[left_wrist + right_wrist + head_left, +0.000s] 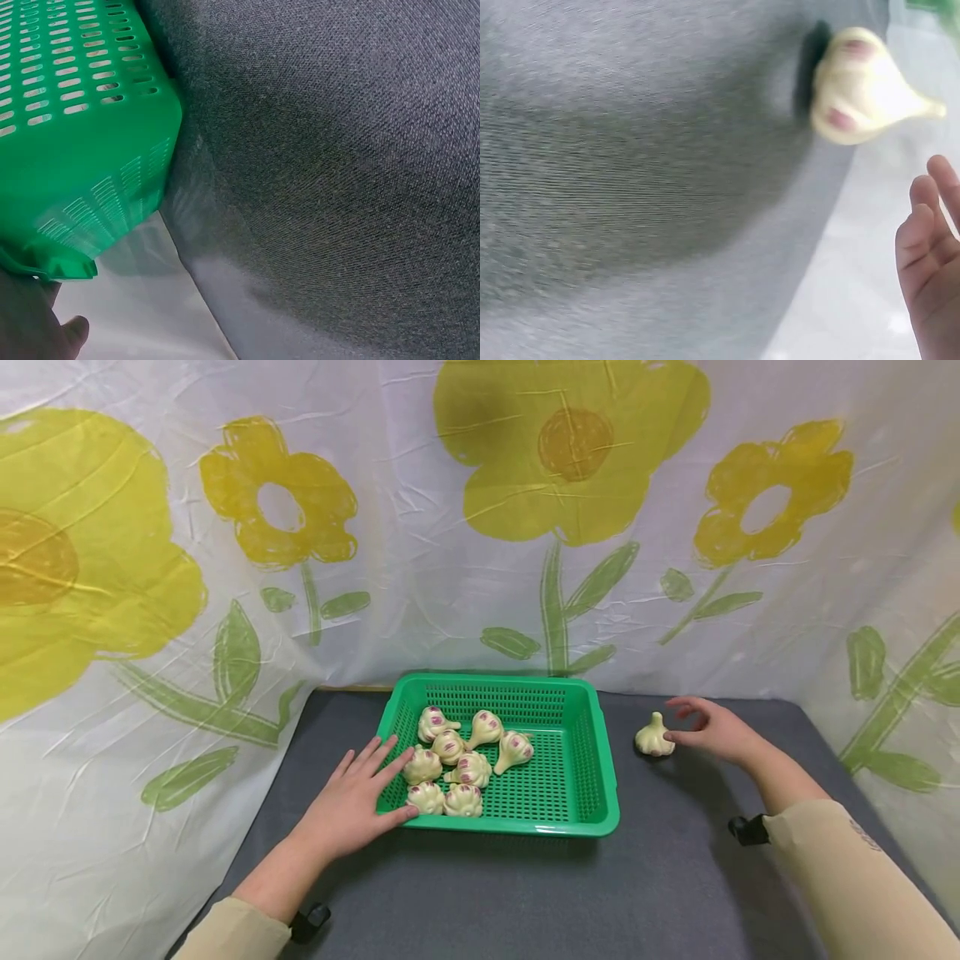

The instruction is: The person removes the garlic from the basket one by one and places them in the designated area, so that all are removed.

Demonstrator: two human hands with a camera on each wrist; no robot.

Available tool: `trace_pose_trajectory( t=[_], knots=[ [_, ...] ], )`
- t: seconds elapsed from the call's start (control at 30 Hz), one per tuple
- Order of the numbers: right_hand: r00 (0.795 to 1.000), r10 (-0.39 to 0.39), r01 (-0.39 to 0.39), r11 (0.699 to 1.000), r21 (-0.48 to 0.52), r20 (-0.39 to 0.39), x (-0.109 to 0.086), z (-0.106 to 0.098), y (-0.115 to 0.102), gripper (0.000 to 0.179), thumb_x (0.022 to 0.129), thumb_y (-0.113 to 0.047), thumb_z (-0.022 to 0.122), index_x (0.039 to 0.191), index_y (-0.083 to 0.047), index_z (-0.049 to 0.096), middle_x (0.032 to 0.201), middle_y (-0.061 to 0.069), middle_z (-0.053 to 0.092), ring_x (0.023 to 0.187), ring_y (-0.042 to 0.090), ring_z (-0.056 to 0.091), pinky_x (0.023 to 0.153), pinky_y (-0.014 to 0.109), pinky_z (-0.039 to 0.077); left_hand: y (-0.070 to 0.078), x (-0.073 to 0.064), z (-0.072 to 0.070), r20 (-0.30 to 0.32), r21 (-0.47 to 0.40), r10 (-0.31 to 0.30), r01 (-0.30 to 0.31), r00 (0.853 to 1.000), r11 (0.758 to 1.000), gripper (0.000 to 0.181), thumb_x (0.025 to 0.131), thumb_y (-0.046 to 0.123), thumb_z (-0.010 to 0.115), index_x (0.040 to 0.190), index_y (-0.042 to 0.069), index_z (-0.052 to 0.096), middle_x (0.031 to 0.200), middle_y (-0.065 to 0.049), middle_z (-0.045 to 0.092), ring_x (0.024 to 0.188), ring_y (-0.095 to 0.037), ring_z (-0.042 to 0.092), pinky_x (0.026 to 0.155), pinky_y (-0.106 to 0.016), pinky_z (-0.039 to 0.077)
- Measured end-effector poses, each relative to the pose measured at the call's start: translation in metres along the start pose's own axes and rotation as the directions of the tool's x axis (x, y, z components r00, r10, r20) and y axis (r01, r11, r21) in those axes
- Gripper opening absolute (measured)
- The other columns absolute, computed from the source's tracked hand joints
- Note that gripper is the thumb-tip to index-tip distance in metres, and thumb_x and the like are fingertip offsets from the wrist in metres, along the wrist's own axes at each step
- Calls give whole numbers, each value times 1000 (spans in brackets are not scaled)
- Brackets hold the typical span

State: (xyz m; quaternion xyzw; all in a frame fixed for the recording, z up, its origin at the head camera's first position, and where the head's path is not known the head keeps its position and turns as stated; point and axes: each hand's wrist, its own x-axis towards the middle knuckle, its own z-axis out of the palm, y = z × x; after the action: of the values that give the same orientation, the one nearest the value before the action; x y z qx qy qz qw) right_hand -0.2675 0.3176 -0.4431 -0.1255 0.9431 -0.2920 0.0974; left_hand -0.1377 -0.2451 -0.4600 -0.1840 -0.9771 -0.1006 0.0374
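Note:
A garlic bulb (655, 736) with pinkish patches stands stem-up on the dark table, right of the green basket (600, 752). Beside it is my right hand (716, 732), fingers loosely bent and thumb tip close to the bulb. The right wrist view shows the same bulb (859, 90) with a gap between it and the fingers (919, 240). My left hand (352, 802) lies with spread fingers over the basket's left rim, its thumb at the near corner. Several garlic bulbs (470, 770) sit in the left half of the basket.
A dark grey cloth (480, 893) covers the table. White sheeting (420, 568) with painted yellow flowers hangs behind and along both sides. In the left wrist view, the basket's perforated wall (97, 195) stands close to the table's edge.

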Motion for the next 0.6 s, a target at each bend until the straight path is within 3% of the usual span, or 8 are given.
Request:
trace_pose_trajectory(
  t=[0.17, 0.4, 0.6],
  knots=[
    [999, -49, 49, 999, -9, -1, 3, -10, -19, 62, 92, -40, 71, 142, -10, 48, 134, 24, 51, 100, 30, 57, 74, 40, 50, -1, 0, 1, -5, 1, 10, -10, 1000, 1000, 86, 87, 69, 58, 158, 28, 29, 164, -6, 20, 151, -30, 13, 118, -59, 13],
    [996, -89, 88, 996, 28, 18, 9, -19, -44, 60, 91, -38, 72, 141, -12, 50, 134, 19, 51, 94, 27, 55, 70, 36, 48, -2, 0, 1, 0, -6, 11, -11, 1000, 1000, 86, 88, 71, 55, 158, 30, 27, 165, -5, 18, 152, -29, 12, 118, -59, 12],
    [985, -174, 174, 985, -18, 18, 14, -20, -69, 60, 89, -37, 75, 138, -11, 54, 131, 16, 54, 99, 28, 56, 71, 37, 48, -1, -1, -1, 5, -2, 11, -11, 1000, 1000, 86, 88, 72, 54, 158, 28, 29, 164, -6, 20, 151, -30, 13, 118, -59, 13]
  ],
)
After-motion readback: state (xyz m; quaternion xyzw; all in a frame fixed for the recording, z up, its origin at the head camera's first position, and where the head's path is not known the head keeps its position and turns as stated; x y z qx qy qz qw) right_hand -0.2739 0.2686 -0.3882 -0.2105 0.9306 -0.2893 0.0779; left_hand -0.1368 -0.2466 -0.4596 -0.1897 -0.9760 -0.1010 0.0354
